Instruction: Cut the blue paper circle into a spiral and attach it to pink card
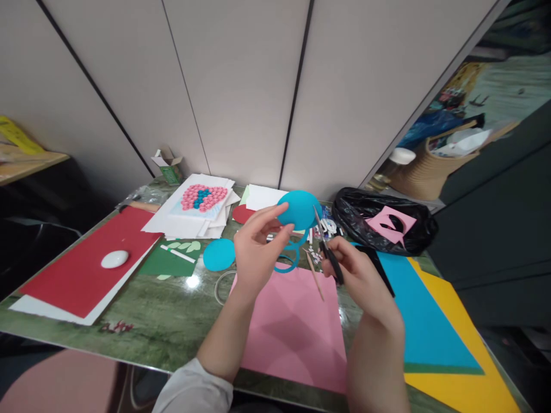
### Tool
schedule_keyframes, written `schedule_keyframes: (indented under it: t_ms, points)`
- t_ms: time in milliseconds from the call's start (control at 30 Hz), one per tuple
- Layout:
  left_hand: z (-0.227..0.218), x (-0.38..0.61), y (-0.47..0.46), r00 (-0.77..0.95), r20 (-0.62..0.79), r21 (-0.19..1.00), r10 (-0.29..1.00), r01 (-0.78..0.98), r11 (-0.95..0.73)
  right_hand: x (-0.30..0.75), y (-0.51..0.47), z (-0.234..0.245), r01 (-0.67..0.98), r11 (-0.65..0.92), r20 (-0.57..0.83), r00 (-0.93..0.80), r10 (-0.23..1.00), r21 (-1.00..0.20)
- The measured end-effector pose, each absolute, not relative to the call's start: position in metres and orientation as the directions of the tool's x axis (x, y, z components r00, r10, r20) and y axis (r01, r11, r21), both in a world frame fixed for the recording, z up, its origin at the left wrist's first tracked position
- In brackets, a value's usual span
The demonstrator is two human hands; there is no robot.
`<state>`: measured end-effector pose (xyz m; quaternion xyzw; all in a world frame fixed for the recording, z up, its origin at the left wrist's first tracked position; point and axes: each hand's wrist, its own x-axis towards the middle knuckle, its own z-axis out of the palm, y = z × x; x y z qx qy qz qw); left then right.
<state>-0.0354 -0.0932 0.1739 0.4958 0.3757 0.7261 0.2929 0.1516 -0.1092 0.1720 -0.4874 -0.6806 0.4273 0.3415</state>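
A blue paper circle [301, 210] is pinched between the thumb and fingers of my left hand [262, 241], held up above the table. My right hand [350, 267] grips black-handled scissors [329, 258], whose blades point up at the circle's right edge. Curled blue paper offcuts [286, 264] hang or lie just below the circle. Under my hands a pink paper sheet [293, 327] lies on the green table, with a thin wooden stick [316, 278] across its upper right part. A second blue circle [218, 254] rests left of my left hand, near a roll of tape [224, 288].
Red paper [86, 269] with a white oval object [114, 259] lies at left. Behind stands a paper stack with a pink and blue heart picture [202, 199]. A black bag [353, 212] holding pink scraps [391, 223] sits at right, above blue [422, 310] and yellow sheets [469, 344].
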Motion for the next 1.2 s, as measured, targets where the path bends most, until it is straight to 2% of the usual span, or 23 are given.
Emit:
schedule_keyframes:
  t_ms: [400, 700, 1200]
  points:
    - [0.1709, -0.0342, -0.0929, -0.34, 0.489, 0.844, 0.803, -0.049, -0.535, 0.1459, -0.1087, 0.1741, 0.369, 0.117, 0.0, -0.303, 0.953, -0.922]
    - [0.1746, -0.0324, -0.0967, -0.237, 0.454, 0.877, 0.859, -0.051, -0.477, 0.1453, -0.1084, 0.1728, 0.348, 0.127, 0.037, -0.255, 0.966, -0.929]
    - [0.176, -0.0336, -0.0978, -0.246, 0.452, 0.881, 0.857, -0.03, -0.473, 0.144, -0.1087, 0.1721, 0.361, 0.124, 0.041, -0.231, 0.972, -0.924]
